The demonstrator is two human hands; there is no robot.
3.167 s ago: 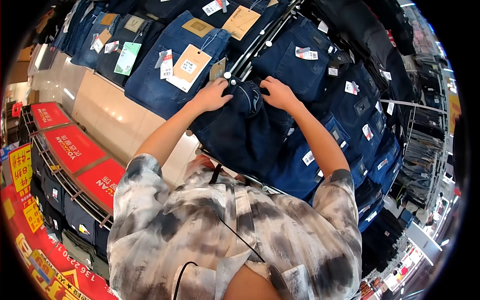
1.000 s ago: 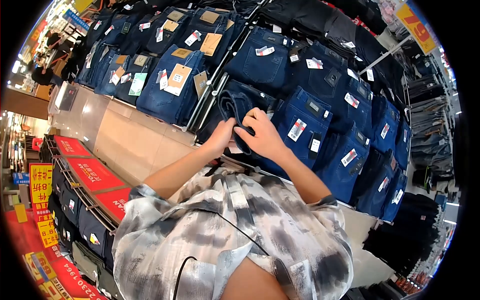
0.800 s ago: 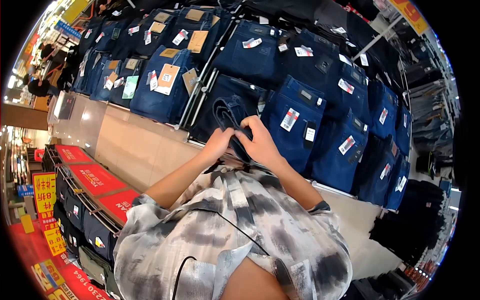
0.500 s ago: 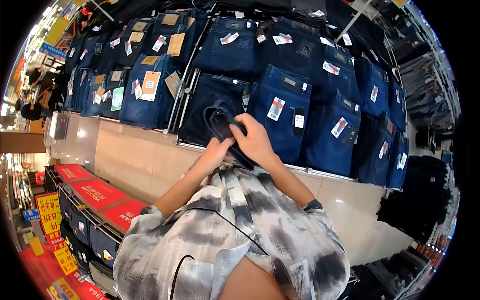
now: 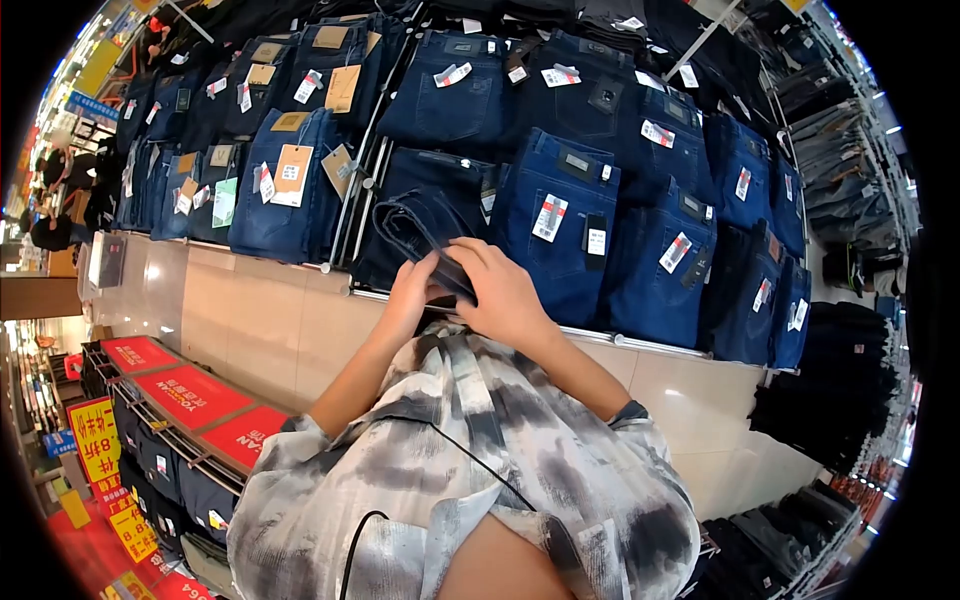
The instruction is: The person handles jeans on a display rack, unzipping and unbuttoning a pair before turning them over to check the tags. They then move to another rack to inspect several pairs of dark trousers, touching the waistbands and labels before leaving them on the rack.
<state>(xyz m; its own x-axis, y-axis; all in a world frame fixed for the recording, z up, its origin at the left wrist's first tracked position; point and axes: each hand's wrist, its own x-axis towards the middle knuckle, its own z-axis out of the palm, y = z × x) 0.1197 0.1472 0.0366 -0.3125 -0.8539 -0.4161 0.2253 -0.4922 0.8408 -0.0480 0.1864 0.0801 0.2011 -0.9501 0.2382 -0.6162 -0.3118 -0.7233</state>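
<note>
A dark blue denim garment [image 5: 405, 222], folded or rolled with a loop at its upper end, is held between my two hands in front of my shirt. My left hand [image 5: 412, 292] grips its lower left edge with bent fingers. On its right side my right hand [image 5: 492, 290] is closed round the cloth, fingers over the edge. Just behind lies a dark folded pair of jeans [image 5: 440, 165] on the rack, partly covered by the held denim. To the right of my right hand are folded blue jeans [image 5: 570, 190] with white and black tags.
Rows of tagged folded jeans [image 5: 285, 180] fill the sloping rack, whose metal rail [image 5: 660, 346] runs along the front. Red sign boards [image 5: 190, 393] top a lower rack at the left. Hanging dark clothes [image 5: 825, 385] are at the right. People stand at the far left.
The held denim has shifted left and its loop has opened wider. My left hand has moved slightly left and up, and my right hand lies flatter over the cloth.
</note>
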